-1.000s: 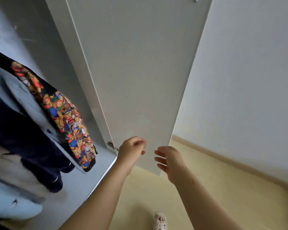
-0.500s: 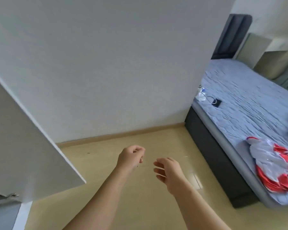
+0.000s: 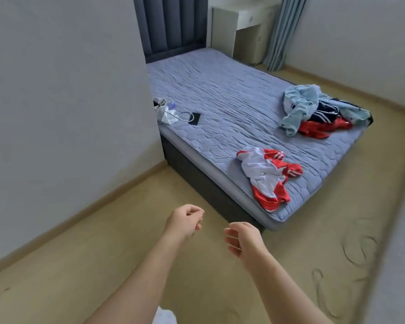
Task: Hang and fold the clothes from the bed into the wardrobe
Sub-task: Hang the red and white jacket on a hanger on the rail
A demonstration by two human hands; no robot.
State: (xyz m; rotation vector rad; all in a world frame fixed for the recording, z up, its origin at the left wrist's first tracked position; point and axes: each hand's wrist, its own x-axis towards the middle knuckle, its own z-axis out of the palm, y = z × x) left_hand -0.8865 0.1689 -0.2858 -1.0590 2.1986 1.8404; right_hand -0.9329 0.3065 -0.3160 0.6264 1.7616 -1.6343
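Low in the frame's centre, your left hand (image 3: 185, 222) and right hand (image 3: 242, 239) hung free, each grip loosely curled and holding nothing, ready for a pickup. Just above, the crumpled red-and-white jersey (image 3: 267, 176) lay near the edge of the lilac quilted bed (image 3: 220, 90). Upper right sat a heap of pale-blue, navy and red clothes (image 3: 318, 111). Nothing seemed to block your reach.

Wall (image 3: 68, 90): grey-white, wooden skirting board (image 3: 80, 213) along its foot.
Floor (image 3: 313, 253): pale beige.
Phone (image 3: 195, 118): dark, flat, white cable (image 3: 185, 114) looped beside it.
Plastic bag (image 3: 165, 112): white, crumpled, beside the wall's corner.
Curtain (image 3: 283, 31): blue-grey, far corner.
Cabinet (image 3: 243, 26): pale, left of the curtain.
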